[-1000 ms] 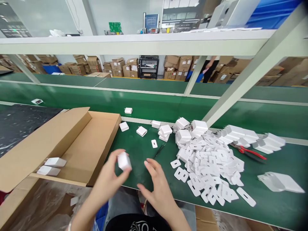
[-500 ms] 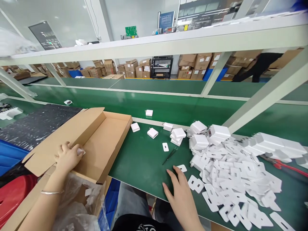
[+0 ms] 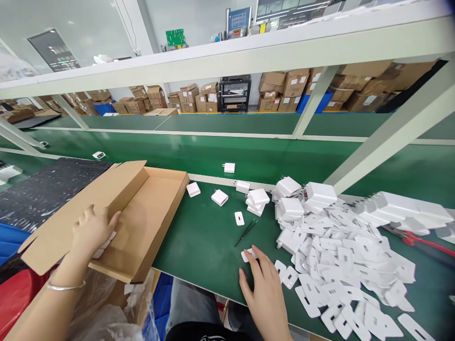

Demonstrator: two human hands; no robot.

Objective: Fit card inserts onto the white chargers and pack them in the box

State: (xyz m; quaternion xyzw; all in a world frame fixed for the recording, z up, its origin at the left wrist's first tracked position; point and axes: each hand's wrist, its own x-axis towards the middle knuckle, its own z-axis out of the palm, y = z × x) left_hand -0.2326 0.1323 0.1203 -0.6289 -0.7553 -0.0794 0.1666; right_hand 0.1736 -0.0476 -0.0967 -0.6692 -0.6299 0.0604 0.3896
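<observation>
Spreading over the open carton (image 3: 156, 203): your left hand (image 3: 93, 231) is open, fingers apart, above its near left part.
White blocks (image 3: 105, 244): inside the carton beneath your left hand, partly hidden.
Right hand (image 3: 265, 286): yours is open and slightly curled, low over the green table (image 3: 199, 241).
Small white plate (image 3: 248, 256): at your right fingertips; you cannot tell whether they touch.
Dark tweezers (image 3: 246, 233): on the table just beyond that plate.
Slotted pieces (image 3: 334, 255): heaped to the right of your right hand, near red-handled pliers (image 3: 423, 240).
</observation>
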